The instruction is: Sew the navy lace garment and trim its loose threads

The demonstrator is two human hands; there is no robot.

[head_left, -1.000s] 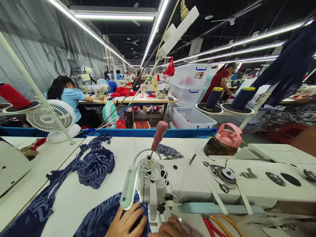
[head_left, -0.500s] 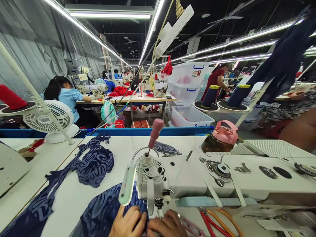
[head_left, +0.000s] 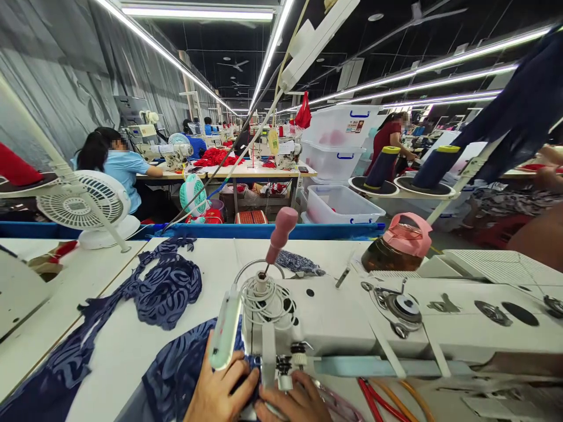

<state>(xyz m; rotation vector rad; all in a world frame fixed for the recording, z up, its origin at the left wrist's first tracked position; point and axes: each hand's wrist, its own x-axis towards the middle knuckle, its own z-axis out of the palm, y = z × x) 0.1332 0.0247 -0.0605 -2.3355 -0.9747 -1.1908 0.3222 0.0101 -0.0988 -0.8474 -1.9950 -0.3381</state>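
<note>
Both hands sit at the foot of the sewing machine [head_left: 334, 328], just under its needle end. The left hand [head_left: 220, 395] lies flat on the blue patterned fabric [head_left: 176, 369], fingers spread and pressing it to the surface [head_left: 127, 346], not closed around anything. The right hand [head_left: 294, 404] rests on the other side of the needle, fingers curled down onto the cloth edge; whether it pinches the fabric or only steadies it I cannot tell, since the machine head hides the fingertips.

The fabric is under the presser foot and trails away to the left of the machine, with a bunched length [head_left: 169, 290] lying farther out on the surface. From this I judge that stitching is under way or just set up: the piece is placed at the needle, but most of its length lies loose to the left. No finished seam can be made out.

Right of the machine head, red-handled scissors [head_left: 373, 398] lie near the right hand. Behind the machine stand a pink-lidded jug [head_left: 402, 243] and two thread cones [head_left: 382, 167]. A white fan [head_left: 83, 205] stands far left of the machine.
</note>
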